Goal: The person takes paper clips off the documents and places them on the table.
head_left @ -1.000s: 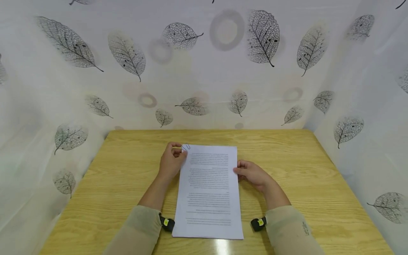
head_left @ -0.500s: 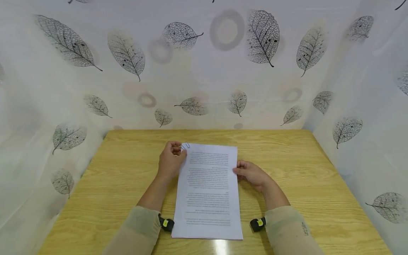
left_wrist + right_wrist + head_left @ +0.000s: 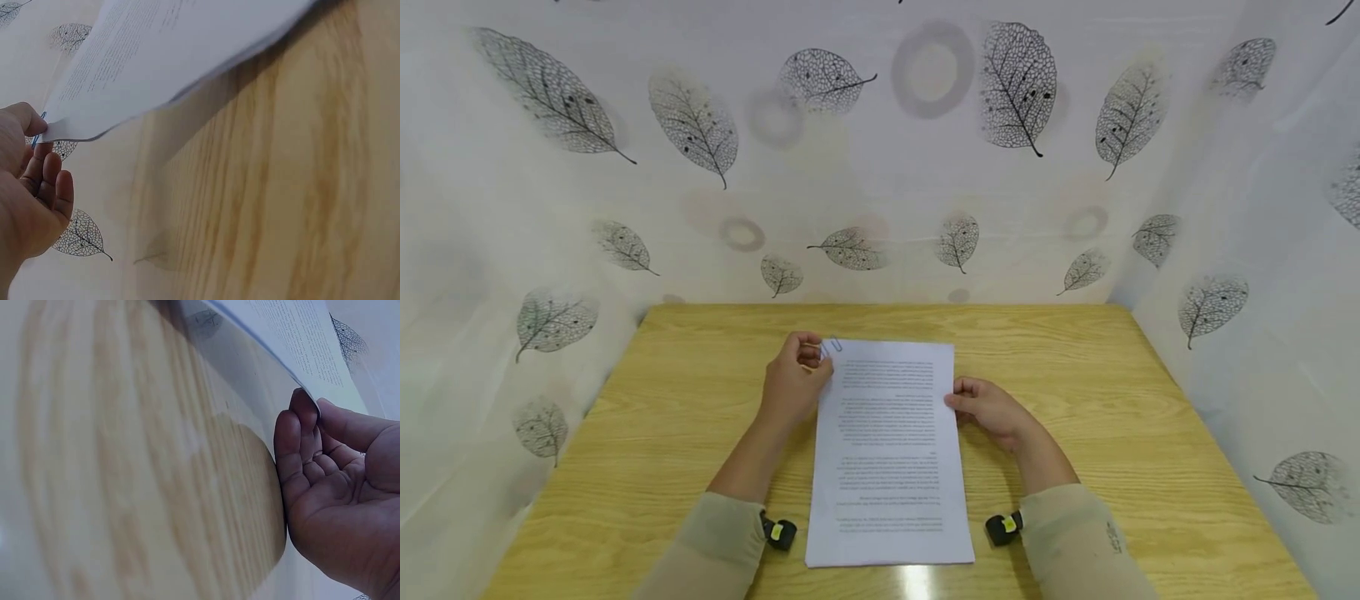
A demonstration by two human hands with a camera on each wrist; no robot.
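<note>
A stack of printed paper sheets [image 3: 887, 467] lies lengthwise between both hands, its edge lifted off the wooden table in the wrist views. At its upper left corner sits a blue wire paper clip [image 3: 39, 130]. My left hand [image 3: 793, 379] pinches the clip and the paper corner between thumb and index finger, the other fingers curled below. My right hand [image 3: 996, 412] grips the stack's right edge, thumb [image 3: 350, 425] on top and fingers underneath. Part of the clip is hidden by the left fingers.
The wooden table [image 3: 1112, 433] stretches out on both sides of the sheets. A pale curtain [image 3: 880, 183] printed with leaves surrounds its back and sides. Each sleeve cuff has a small black wrist camera [image 3: 1002, 528] by it.
My left hand and forearm have shifted slightly left, with the clipped corner following. The right hand keeps its grip on the edge, almost unmoved.
</note>
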